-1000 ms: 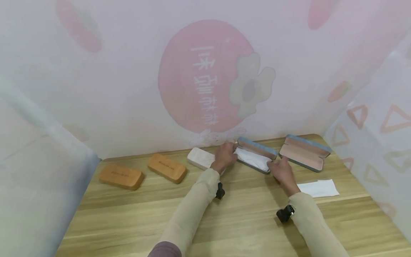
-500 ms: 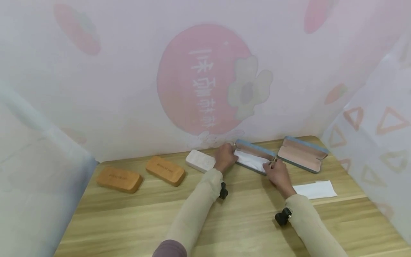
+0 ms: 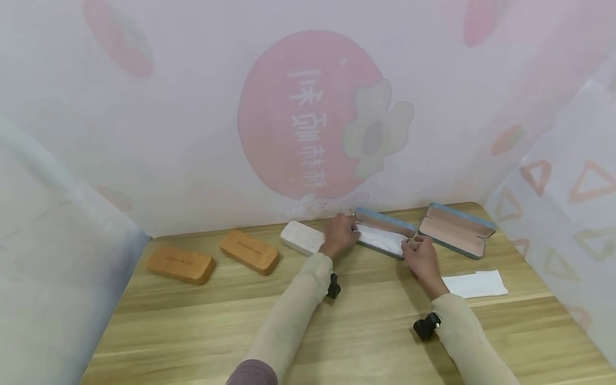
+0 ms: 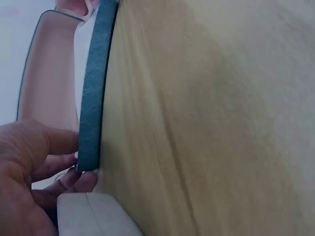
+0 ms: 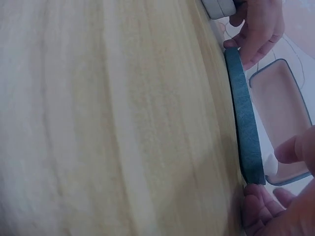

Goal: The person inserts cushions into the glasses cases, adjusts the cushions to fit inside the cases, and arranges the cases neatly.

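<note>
A blue glasses case (image 3: pixel 385 220) with a pink lining lies with its lid up near the back wall. Inside it is a white cloth (image 3: pixel 380 238). My left hand (image 3: pixel 340 234) holds the case's left end; in the left wrist view its fingers reach over the teal side wall (image 4: pixel 93 93) and around the corner. At the opposite end my right hand (image 3: pixel 422 259) grips the corner. The right wrist view shows its thumb (image 5: pixel 290 150) over the inside beside the cloth's end, with its other fingers (image 5: pixel 256 204) against the outer end.
A second open blue glasses case (image 3: pixel 449 233) stands to the right, with a folded white cloth (image 3: pixel 478 284) in front of it. Beside my left hand is a closed white case (image 3: pixel 300 237). Two orange cases (image 3: pixel 250 251) lie farther left. A printed wall (image 3: pixel 192 133) borders the wooden table (image 3: pixel 366 331).
The white cloth looks flatter inside the case. My right hand's fingers have shifted at the case's right end, and my left hand stays at the left end.
</note>
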Tool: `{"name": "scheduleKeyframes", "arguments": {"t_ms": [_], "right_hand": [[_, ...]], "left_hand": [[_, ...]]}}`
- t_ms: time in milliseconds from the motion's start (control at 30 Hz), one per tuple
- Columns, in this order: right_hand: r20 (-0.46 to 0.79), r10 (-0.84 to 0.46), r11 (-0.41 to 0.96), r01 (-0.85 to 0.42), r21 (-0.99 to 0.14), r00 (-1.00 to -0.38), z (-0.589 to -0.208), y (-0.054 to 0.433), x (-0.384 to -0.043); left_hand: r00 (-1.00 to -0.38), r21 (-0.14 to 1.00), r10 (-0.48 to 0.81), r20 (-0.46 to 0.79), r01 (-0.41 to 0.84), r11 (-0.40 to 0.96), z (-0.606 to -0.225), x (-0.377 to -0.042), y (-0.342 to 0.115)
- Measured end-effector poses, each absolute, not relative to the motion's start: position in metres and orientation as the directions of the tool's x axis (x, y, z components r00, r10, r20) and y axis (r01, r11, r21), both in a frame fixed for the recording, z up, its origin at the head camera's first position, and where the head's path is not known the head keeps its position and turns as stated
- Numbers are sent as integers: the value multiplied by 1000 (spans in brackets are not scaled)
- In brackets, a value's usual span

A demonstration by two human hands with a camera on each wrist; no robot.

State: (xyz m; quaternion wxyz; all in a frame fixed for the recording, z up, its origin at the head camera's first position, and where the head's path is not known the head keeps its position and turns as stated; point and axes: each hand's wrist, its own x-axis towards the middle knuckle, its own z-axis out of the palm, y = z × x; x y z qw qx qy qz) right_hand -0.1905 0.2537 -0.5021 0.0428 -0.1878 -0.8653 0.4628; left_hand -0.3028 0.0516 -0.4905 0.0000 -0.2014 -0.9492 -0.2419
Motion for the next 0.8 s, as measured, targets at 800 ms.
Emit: {"name": "scheduleKeyframes", "arguments": {"t_ms": [800], "right_hand": [[-371,216,238,417,-877,-903,-464,260,-202]], "left_hand": [[-934,764,305,-184,59,642,-468,-312,31]]}}
